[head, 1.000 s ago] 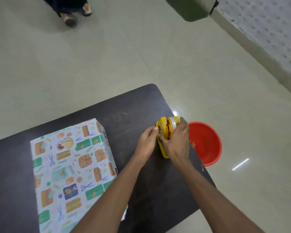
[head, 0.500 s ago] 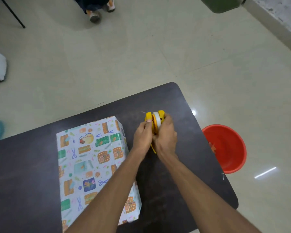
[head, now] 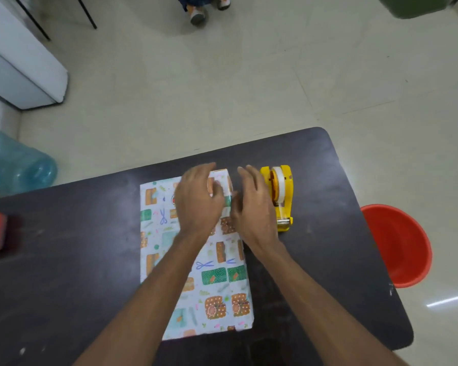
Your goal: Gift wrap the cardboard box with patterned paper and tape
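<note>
Left grip and right grip had left the dispenser, which stood alone on the tabletop, and hung at mid-frame over the upper right corner of the box; blur hid whether they pinched tape. Sealing that corner seemed next.

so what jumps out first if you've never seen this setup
The wrapped box in bright patterned paper lies centred on the dark table, with the left hand and right hand over its far right corner. Right of them stands a yellow tape dispenser, and a red bucket sits on the floor past the table's right edge.
</note>
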